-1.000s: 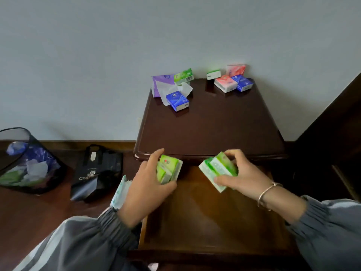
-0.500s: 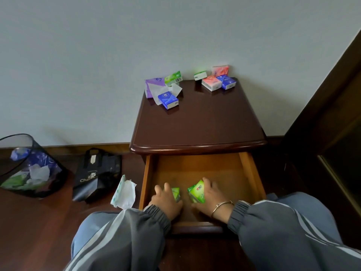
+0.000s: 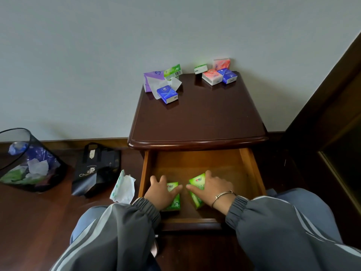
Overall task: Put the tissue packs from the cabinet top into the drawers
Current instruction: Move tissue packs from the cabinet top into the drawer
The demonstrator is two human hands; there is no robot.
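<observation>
The left hand (image 3: 160, 192) and right hand (image 3: 210, 187) are each pressing flat, fingers spread, on a green tissue pack (image 3: 173, 198) and its twin (image 3: 197, 187) near the front of the open drawer (image 3: 252, 169); whether either grip is already releasing is hard to tell. Lifting straight up is keeping knuckles clear of the cabinet top (image 3: 197, 122) edge overhanging behind, where the remaining packs (image 3: 212, 76) are waiting.

Both hands (image 3: 163, 190) (image 3: 210, 189) press 2 green tissue packs (image 3: 174, 200) (image 3: 197, 185) into the open drawer (image 3: 252, 165).

Two tissue packs, one (image 3: 174, 200) left of the other (image 3: 197, 189), are lying side by side in the open drawer (image 3: 252, 169) below the cabinet top (image 3: 197, 118). More packs (image 3: 167, 92) are sitting at its back. A bag (image 3: 95, 169) and bin (image 3: 29, 161) are standing to the left.
</observation>
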